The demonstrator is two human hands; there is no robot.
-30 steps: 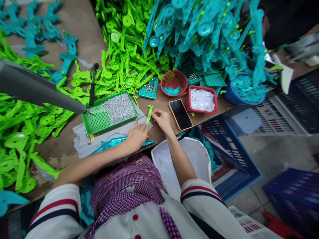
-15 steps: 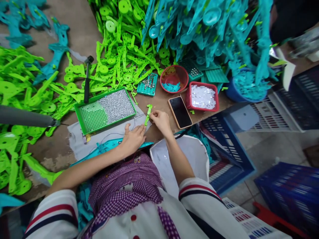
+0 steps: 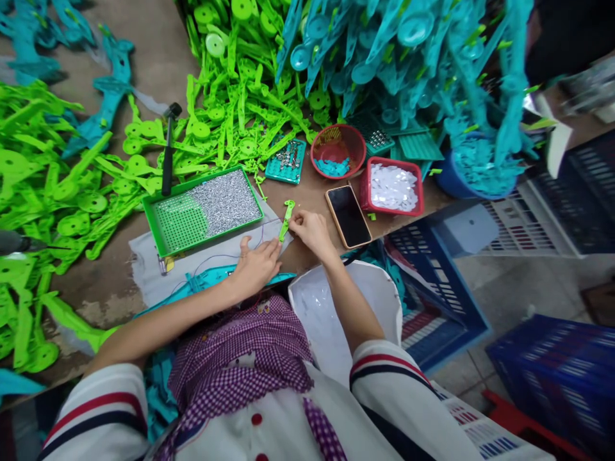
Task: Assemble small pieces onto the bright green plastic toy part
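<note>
My left hand [image 3: 255, 266] lies over a long turquoise plastic part [image 3: 214, 276] near the table edge, thumb spread away and fingers stretched out. Its fingertips touch the lower end of a small bright green plastic lever [image 3: 287, 218]. Close to the right side of that lever, my right hand [image 3: 313, 232] is closed in a pinch; whatever is between its fingertips is too small to make out. A thin purple wire [image 3: 216, 257] loops over a grey cloth [image 3: 144, 250] towards the lever.
Behind my hands sit a green tray of small metal pieces [image 3: 225, 198], a hammer [image 3: 168, 153], a phone [image 3: 349, 218], a red bowl [image 3: 353, 137] and a red basket of white pieces [image 3: 394, 186]. Green [image 3: 245, 96] and turquoise parts [image 3: 375, 64] are heaped beyond. An electric screwdriver [image 3: 14, 243] shows at left.
The screwdriver at the left edge has drawn back out of view for the most part. Both hands and the green lever stay almost where they were; the view has shifted slightly.
</note>
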